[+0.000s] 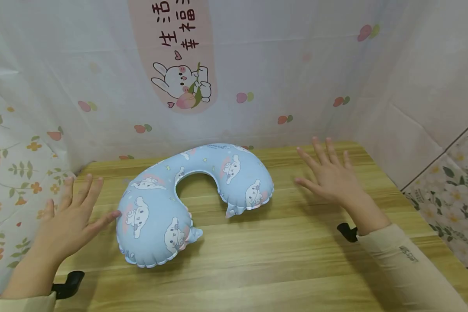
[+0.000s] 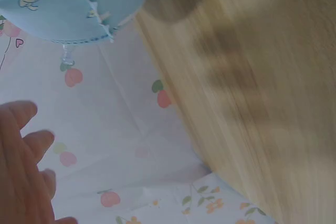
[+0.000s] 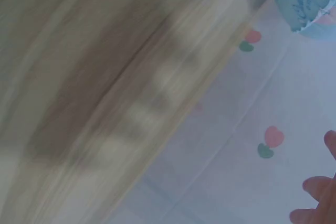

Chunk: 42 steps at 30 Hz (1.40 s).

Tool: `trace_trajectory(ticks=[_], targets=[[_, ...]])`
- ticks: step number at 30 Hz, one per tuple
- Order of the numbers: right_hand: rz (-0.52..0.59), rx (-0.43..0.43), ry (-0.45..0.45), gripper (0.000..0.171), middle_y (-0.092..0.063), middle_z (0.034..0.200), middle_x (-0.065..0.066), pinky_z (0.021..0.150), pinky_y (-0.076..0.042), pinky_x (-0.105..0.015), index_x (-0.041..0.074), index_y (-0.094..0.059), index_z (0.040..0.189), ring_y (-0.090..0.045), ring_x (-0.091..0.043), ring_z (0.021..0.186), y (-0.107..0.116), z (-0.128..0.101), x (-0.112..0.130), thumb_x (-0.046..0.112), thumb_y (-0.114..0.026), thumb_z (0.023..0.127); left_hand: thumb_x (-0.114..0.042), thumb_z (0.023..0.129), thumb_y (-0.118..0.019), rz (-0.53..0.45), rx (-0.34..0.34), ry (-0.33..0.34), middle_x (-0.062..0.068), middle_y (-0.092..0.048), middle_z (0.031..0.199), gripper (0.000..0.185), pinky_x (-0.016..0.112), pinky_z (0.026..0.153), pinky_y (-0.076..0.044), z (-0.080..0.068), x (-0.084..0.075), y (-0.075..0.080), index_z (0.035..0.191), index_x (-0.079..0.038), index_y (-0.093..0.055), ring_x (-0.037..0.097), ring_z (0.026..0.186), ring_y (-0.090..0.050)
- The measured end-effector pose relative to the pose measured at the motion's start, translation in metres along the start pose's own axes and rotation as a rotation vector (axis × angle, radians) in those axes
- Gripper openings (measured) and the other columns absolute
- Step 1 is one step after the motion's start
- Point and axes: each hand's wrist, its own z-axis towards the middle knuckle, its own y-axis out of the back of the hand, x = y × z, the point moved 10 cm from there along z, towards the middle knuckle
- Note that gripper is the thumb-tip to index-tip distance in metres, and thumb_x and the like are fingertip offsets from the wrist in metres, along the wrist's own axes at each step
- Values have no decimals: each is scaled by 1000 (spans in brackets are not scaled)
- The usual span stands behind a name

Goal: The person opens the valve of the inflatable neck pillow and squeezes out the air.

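A light blue inflatable neck pillow (image 1: pixel 148 208) printed with white cartoon dogs lies on the wooden table, puffed up, its U opening facing the front right. My left hand (image 1: pixel 68 225) is spread beside its left end, and the thumb tip overlaps the pillow's edge in the head view. To the right of the pillow, apart from it, my right hand (image 1: pixel 331 177) hovers over the table with fingers spread. Neither hand holds anything. In the left wrist view, a small clear valve (image 2: pixel 67 55) sticks out from the pillow's seam.
The wood-grain table (image 1: pixel 257 268) backs onto a white curtain (image 1: pixel 281 69) with fruit prints and a rabbit picture. Floral cloth (image 1: pixel 19 173) hangs at the left, and a pale panel with flowers (image 1: pixel 452 208) borders the right side. Black wrist mounts show at both wrists.
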Motion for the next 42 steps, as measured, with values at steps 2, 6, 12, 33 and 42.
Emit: trace_trajectory(ticks=[2,6,12,33,42], targets=[[2,5,3,84,23,165,1,111,-2,-78,40,-2,159,27,-30,151,1,3,4,78,-34,92,-57,98,-50,-29,11,-12,1,14,167,89,80,105,14,1,-3,0,161,-24,3,27,148,32],[26,3,23,83,21,166,0,112,-4,-78,41,-1,159,24,-32,152,4,9,15,76,-36,92,-56,98,-53,-64,15,-24,7,6,168,89,79,107,12,3,-7,0,161,-25,1,29,151,27],[43,-12,66,82,20,166,0,112,-9,-78,39,-4,160,23,-32,152,9,18,36,71,-42,94,-53,97,-56,-77,-4,-60,14,-5,168,89,79,109,6,5,-14,4,162,-22,-4,33,152,22],[123,-33,178,85,10,169,-1,114,-15,-74,44,-1,158,8,-44,153,23,47,99,76,-41,91,-49,93,-64,-169,24,-138,23,-33,158,84,75,104,-27,22,-36,-1,158,-13,-25,52,144,-25],[156,-4,227,84,6,169,-2,113,-17,-75,44,-2,158,6,-45,153,16,53,124,76,-41,91,-47,93,-64,-202,44,-142,25,-40,153,77,74,102,-30,22,-41,-2,155,-12,-33,53,139,-34]])
